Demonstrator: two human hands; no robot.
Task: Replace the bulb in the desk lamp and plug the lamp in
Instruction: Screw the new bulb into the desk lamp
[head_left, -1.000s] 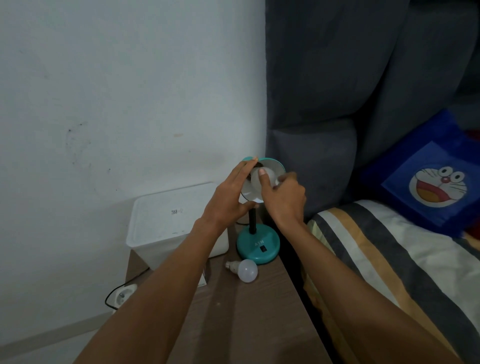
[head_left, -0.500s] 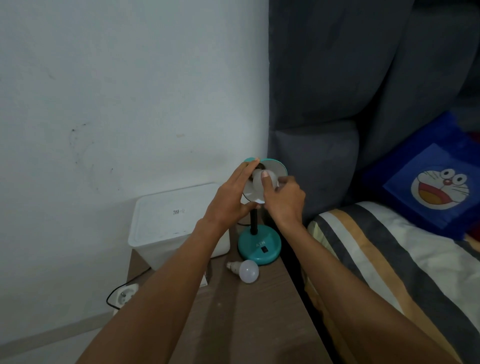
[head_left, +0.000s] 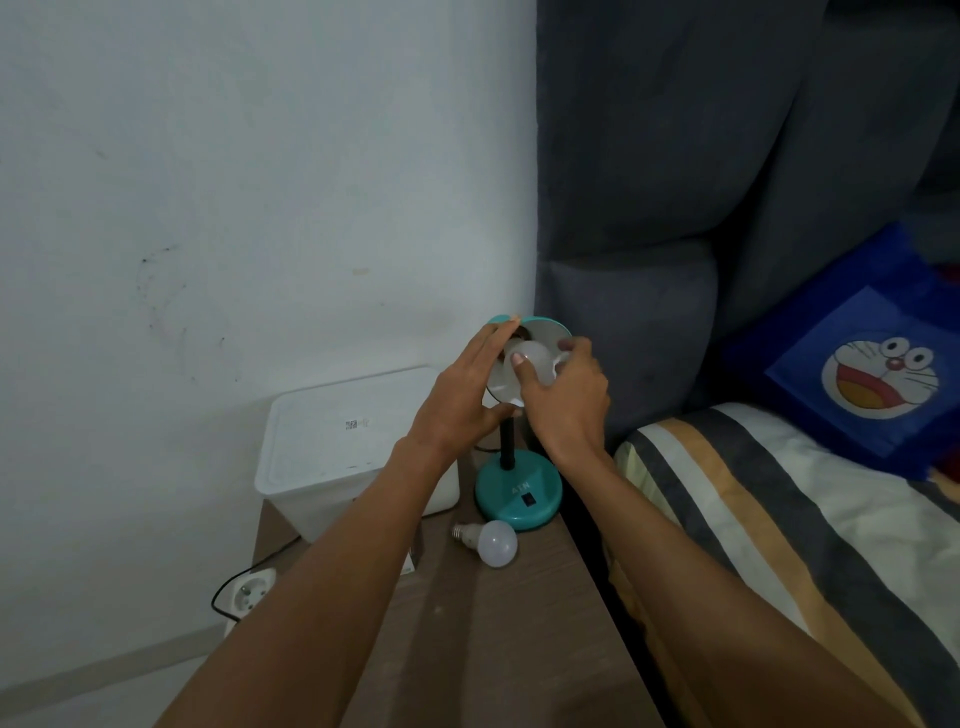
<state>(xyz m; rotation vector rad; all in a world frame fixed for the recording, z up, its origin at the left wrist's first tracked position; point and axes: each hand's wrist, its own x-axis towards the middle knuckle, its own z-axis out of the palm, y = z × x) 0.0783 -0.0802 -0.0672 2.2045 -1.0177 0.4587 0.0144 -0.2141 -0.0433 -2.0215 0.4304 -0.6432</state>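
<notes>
A teal desk lamp stands on the wooden bedside table, its round base near the table's far right corner. My left hand grips the left rim of the lamp's shade, which faces me. My right hand holds a white bulb inside the shade, thumb and fingers around it. Whether the bulb sits in the socket is hidden. A second white bulb lies loose on the table in front of the base. A white socket with a black cable sits low by the wall, left of the table.
A white lidded plastic box stands at the table's back left, close to the lamp. The white wall is behind. A dark grey padded headboard and a bed with a striped sheet and a blue cartoon cushion border the table's right edge.
My right hand's fingers have shifted around the bulb inside the shade, the thumb now lower on it. The left hand stays on the shade's rim. The lamp base has not moved.
</notes>
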